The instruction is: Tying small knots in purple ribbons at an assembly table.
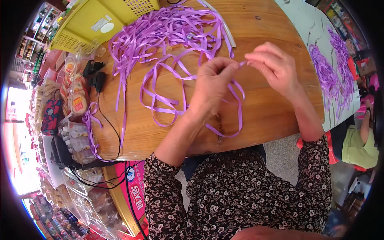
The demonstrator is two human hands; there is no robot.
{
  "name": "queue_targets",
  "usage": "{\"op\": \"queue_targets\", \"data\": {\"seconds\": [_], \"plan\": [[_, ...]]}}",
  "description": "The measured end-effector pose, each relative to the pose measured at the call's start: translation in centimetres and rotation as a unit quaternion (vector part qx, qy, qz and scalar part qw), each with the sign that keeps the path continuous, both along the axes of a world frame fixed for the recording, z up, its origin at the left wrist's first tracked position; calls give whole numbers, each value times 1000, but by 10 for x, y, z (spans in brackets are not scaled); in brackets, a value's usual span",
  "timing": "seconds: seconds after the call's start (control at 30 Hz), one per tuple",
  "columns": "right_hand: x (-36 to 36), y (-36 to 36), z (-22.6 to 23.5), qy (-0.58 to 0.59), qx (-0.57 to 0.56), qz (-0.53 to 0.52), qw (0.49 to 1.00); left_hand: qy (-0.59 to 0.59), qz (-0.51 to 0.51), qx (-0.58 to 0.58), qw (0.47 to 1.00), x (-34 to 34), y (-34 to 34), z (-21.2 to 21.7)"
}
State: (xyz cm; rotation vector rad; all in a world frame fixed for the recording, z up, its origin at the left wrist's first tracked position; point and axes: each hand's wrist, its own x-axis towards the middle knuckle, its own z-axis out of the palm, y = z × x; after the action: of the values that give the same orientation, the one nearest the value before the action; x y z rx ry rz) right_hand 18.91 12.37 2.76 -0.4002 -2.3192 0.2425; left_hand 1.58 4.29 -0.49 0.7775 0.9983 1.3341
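A narrow purple ribbon (243, 63) stretches between my two hands above the wooden table (276, 116). My left hand (214, 80) is closed, with thumb and index finger pinching the ribbon. Slightly higher and to the right, my right hand (276, 68) pinches its other part between thumb and fingertips. Loose ribbon loops (160, 108) lie on the table to the left of my left hand and beneath it. Beyond them is a big tangled heap of purple ribbons (172, 30). My fingers hide exactly how the held ribbon is folded or knotted.
A yellow plastic basket (92, 24) stands at the far left. Black plugs (96, 78) with a cable lie on the table's left side, near packaged goods (78, 100). At the right, more purple ribbons (334, 72) cover a white marbled table (298, 20). Another person (360, 144) sits beyond.
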Motion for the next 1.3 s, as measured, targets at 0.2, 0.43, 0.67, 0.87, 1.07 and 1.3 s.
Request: {"op": "queue_targets", "data": {"seconds": [0.2, 0.43, 0.67, 0.87, 1.07, 1.3], "plan": [[11, 20, -4, 87, -130, -22, 987, 77, 83, 9, 994, -1, 0, 2], [6, 2, -5, -19, 97, -16, 995, 127, 63, 12, 990, 6, 1, 0], [11, 5, -18, -60, 62, 1, 996, 97, 54, 12, 994, 9, 0, -3], [6, 1, -16, -44, 22, 11, 999, 124, 42, 20, 991, 4, -2, 0], [-2, -5, -15, -4, 24, 22, 999, 214, 51, 59, 974, 10, -4, 1], [4, -8, -14, -26, -29, -4, 999, 210, 41, 31, 976, 10, -2, 4]]}}
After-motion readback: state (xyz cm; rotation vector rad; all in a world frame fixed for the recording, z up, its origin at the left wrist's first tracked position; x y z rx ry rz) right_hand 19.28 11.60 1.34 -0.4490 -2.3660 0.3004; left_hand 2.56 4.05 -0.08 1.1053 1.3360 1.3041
